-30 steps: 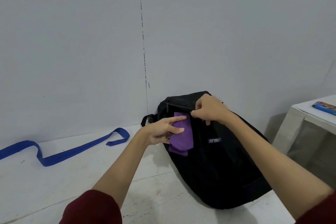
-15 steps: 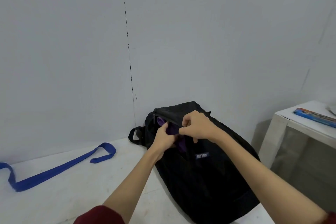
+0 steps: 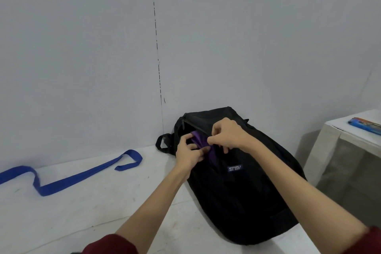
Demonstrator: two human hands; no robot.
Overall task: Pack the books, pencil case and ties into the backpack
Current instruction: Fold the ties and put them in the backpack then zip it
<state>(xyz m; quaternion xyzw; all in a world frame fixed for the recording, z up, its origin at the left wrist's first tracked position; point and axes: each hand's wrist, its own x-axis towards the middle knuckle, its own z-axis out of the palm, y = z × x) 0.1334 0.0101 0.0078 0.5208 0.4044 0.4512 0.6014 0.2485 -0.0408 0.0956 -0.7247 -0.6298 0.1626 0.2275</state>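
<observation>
head view, left hand (image 3: 188, 153) fingers curled on purple tie (image 3: 201, 142), right hand (image 3: 225, 136) fingers pinching backpack (image 3: 243, 187) opening

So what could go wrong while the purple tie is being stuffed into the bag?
Part of the purple tie still sticks out of the backpack opening, so it might get caught in the zip or slip back out. The right hand holds the opening's edge while the left hand pushes the tie in; if the edge is let go, the opening may flop shut. The blue tie lies apart on the floor and could be forgotten.
</observation>
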